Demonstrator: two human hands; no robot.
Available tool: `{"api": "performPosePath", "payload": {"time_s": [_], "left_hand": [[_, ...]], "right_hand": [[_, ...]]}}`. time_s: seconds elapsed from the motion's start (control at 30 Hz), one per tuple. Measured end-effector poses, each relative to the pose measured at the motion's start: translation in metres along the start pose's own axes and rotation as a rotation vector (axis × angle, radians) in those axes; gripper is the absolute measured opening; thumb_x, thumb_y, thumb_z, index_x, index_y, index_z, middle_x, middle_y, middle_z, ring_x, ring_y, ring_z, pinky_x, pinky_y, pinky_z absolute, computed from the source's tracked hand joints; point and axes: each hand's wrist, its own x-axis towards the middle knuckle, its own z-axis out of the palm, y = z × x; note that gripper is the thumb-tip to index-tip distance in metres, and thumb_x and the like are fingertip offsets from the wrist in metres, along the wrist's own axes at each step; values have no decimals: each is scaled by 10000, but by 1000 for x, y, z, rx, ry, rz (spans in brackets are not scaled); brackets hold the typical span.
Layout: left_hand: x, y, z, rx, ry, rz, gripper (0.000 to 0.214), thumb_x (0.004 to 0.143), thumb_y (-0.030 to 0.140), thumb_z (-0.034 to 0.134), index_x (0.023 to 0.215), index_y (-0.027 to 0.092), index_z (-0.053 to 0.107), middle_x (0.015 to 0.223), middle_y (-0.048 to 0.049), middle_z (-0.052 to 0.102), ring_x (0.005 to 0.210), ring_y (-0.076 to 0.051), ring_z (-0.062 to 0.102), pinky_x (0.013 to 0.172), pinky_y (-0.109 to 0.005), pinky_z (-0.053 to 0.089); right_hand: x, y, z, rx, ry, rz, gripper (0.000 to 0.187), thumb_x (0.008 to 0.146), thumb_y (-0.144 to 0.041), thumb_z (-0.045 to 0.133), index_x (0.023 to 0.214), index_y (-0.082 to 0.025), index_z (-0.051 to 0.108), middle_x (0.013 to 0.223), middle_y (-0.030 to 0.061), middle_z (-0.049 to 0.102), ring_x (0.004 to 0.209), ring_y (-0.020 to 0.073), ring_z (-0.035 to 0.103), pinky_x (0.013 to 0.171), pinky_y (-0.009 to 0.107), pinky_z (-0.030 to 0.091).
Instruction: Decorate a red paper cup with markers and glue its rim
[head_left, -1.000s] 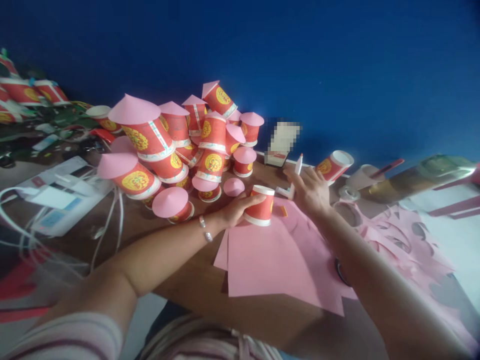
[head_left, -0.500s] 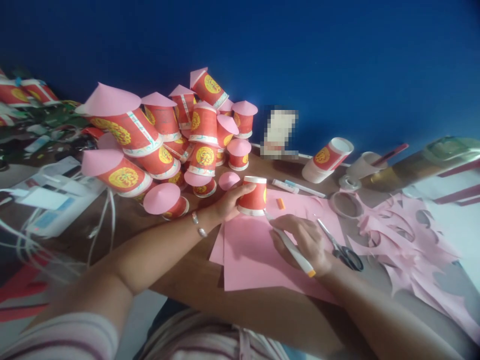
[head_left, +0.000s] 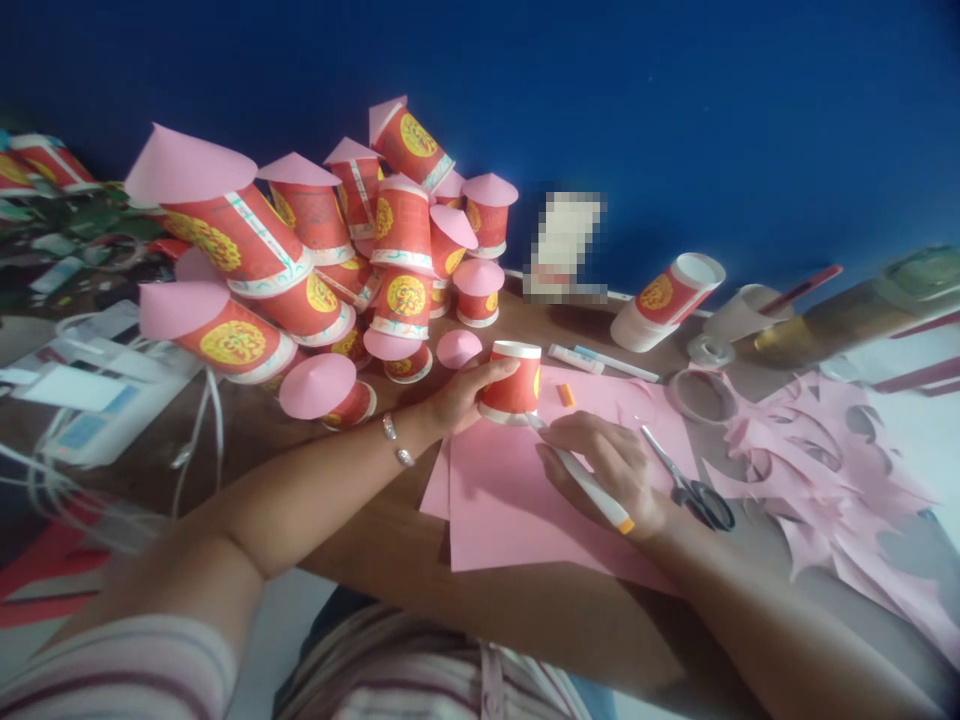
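My left hand (head_left: 463, 398) grips a red paper cup (head_left: 513, 392) with white bands at top and bottom, holding it above pink paper sheets (head_left: 501, 510). In my right hand (head_left: 604, 458) is a white marker pen (head_left: 598, 492) with an orange end; its tip is at the cup's lower white band. The marker's orange cap (head_left: 565, 394) lies on the pink paper behind my right hand. Scissors with black handles (head_left: 701, 498) rest just right of that hand.
Red cups with pink cone tops (head_left: 401, 305) are piled at left. Pens (head_left: 576, 358), stacked cups (head_left: 664, 305), a tape roll (head_left: 703, 397) and pink paper scraps (head_left: 825, 450) lie behind and to the right. White cables (head_left: 217, 430) run at far left.
The view has shifted slightly. Both hands keep their hold on the cup and the marker, whose tip stays near the cup's lower band.
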Motion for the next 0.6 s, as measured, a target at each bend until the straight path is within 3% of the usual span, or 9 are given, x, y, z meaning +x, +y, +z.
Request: {"api": "performPosePath", "payload": {"time_s": [0.6], "left_hand": [[-2, 0, 3, 3, 2, -3, 431, 803, 511, 836, 1003, 150, 710, 922, -79, 751, 868, -215, 709, 786, -321, 535]], "right_hand": [[-1, -1, 2, -21, -30, 35, 192, 964, -77, 668, 1092, -219, 651, 855, 15, 758, 722, 152, 749, 656, 263, 628]]}}
